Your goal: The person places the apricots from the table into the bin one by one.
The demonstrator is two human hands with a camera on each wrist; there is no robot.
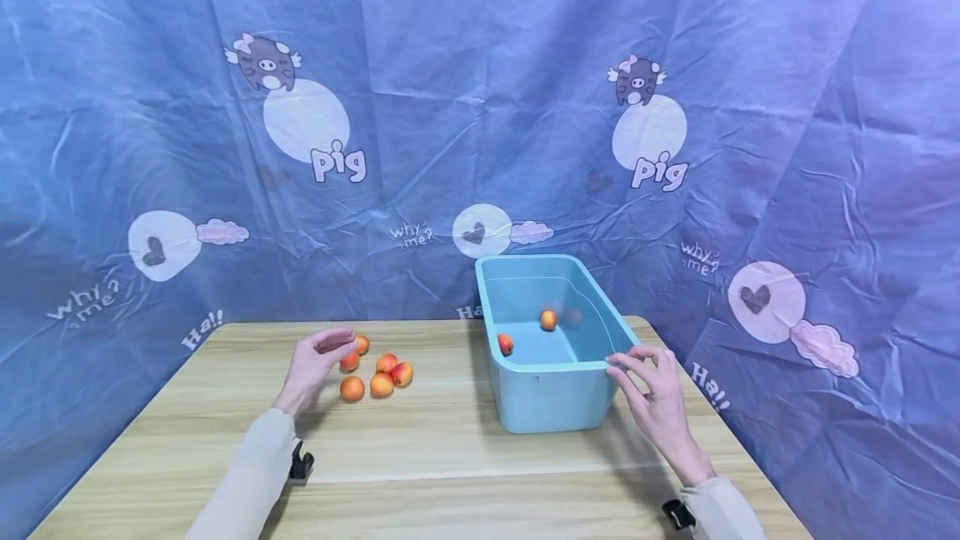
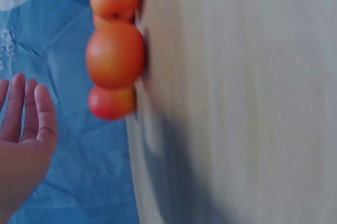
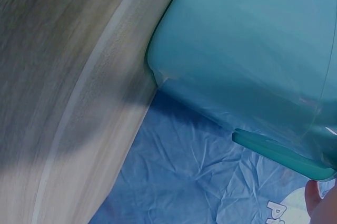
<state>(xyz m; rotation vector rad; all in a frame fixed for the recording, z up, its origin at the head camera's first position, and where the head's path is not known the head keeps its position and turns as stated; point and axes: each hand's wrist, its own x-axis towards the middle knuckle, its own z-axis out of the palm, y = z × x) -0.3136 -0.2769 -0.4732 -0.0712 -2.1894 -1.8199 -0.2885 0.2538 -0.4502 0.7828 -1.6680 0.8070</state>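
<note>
Apricots (image 1: 378, 373): a small cluster lay on the tabletop (image 1: 450, 457) left of the blue bin (image 1: 551, 394), two more already inside it. Left hand (image 1: 318, 361) hovered over the cluster's near edge, fingers relaxed and holding nothing; right hand (image 1: 656, 394) rested its fingertips on the bin's right rim. Advised: pinch the nearest fruit gently without scattering its neighbours, and keep the bin steadied.

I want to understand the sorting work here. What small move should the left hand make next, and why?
Probably the left hand should lower a little and take the nearest orange fruit. Its fingers are relaxed and hold nothing, five or six fruits lie beside it on the table, and two already lie in the blue bin, whose rim the right hand touches.
</note>
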